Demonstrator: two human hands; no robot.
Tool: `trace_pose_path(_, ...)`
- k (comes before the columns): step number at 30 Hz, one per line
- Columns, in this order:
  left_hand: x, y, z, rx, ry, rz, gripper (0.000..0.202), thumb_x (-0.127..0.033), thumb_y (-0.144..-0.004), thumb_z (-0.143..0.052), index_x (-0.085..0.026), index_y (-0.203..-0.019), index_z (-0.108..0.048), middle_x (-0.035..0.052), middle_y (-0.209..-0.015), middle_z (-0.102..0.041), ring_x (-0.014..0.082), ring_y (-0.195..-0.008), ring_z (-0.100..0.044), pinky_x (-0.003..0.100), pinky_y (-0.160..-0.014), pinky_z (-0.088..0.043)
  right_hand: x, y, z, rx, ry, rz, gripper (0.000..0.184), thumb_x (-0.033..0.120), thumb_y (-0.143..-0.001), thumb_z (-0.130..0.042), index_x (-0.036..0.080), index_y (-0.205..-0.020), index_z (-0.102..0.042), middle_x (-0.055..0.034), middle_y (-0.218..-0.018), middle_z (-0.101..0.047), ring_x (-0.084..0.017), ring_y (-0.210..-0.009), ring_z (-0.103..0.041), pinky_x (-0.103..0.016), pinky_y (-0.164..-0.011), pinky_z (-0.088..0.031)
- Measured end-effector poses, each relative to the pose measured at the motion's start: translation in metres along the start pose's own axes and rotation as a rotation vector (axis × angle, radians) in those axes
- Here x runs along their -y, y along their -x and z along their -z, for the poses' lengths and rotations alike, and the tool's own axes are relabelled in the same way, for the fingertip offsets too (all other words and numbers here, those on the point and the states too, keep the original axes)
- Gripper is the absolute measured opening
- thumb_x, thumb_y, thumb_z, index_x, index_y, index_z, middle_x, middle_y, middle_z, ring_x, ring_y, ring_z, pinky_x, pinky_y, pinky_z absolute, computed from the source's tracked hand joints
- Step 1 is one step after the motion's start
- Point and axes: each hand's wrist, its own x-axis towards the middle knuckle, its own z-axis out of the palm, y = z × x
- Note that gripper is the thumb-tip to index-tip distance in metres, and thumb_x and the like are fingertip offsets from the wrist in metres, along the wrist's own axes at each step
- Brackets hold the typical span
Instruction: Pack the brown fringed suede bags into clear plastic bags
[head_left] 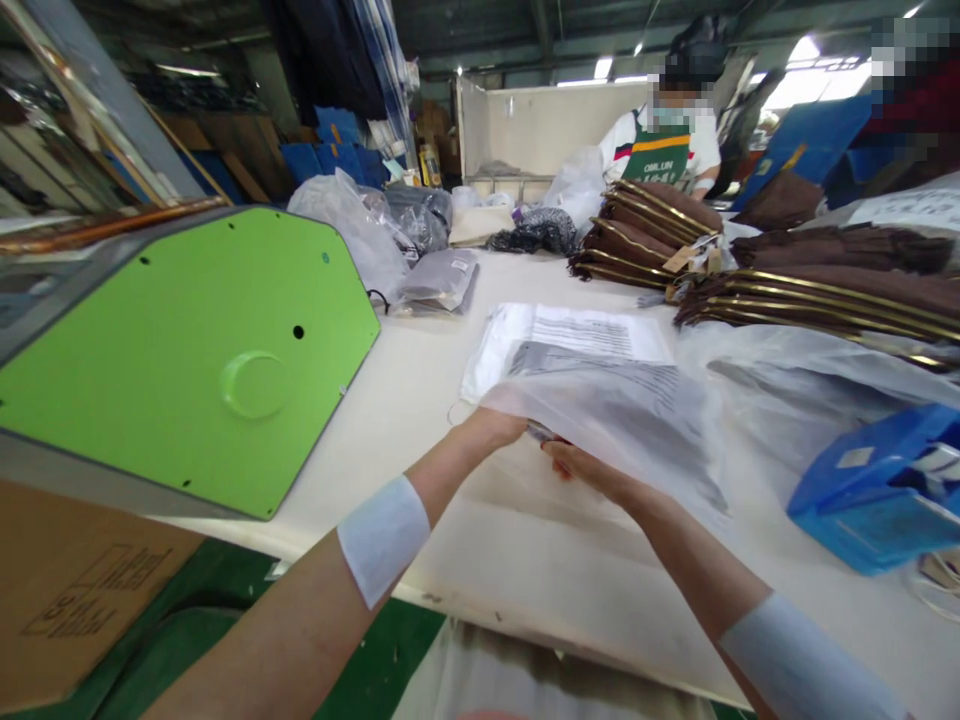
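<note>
A clear plastic bag (622, 425) with a dark grey folded cloth item (592, 365) in it lies on the white table. At the bag's near left corner my left hand (507, 424) is closed on its edge, with the film draped over it and the fingertips hidden. Close beside it, my right hand (568, 460) has its fingers curled round the near edge of the same bag. A small grey edge shows between the hands. Beneath the bag's far side lies a white packet with printed lines (581, 330).
A green-faced machine (187, 340) stands at left above a cardboard box (82, 590). Brown cloth pieces with gold edges (817, 295) are stacked at right, behind a blue bin (870, 490). Grey bagged packets (439, 280) lie further back. A person in a green apron (660, 150) stands opposite.
</note>
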Motion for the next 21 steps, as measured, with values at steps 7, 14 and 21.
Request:
trace_pose_path(7,0.004,0.003,-0.008,-0.011,-0.087,0.046,0.022,-0.022,-0.081,-0.049,-0.014,-0.083,-0.070,0.0035,-0.079,-0.070,0.0165,-0.073,-0.061,0.024,-0.069,-0.048,0.006,0.018,0.000,0.009,-0.137,0.013,0.020,0.030,-0.074,-0.050,0.020,-0.057,-0.049,0.0030,-0.050,-0.052,-0.009,-0.043,-0.045,-0.023,-0.045,-0.036)
trace_pose_path(14,-0.002,0.006,-0.003,-0.027,-0.193,0.148,0.025,-0.034,-0.084,-0.051,-0.018,-0.091,-0.068,0.0056,-0.091,-0.070,0.0178,-0.084,-0.062,0.026,-0.076,-0.047,0.003,0.037,-0.004,0.017,-0.205,-0.016,0.023,0.033,-0.074,-0.046,0.020,-0.055,-0.049,0.0033,-0.049,-0.051,-0.009,-0.043,-0.046,-0.023,-0.047,-0.036)
trace_pose_path(21,0.003,0.001,-0.014,0.033,-0.326,0.313,0.025,-0.037,-0.086,-0.053,-0.014,-0.092,-0.063,0.0067,-0.098,-0.065,0.0202,-0.096,-0.059,0.042,-0.087,-0.046,0.009,0.065,-0.021,-0.012,-0.228,-0.006,0.026,0.034,-0.074,-0.044,0.020,-0.052,-0.048,0.0032,-0.048,-0.053,-0.009,-0.039,-0.047,-0.021,-0.044,-0.035)
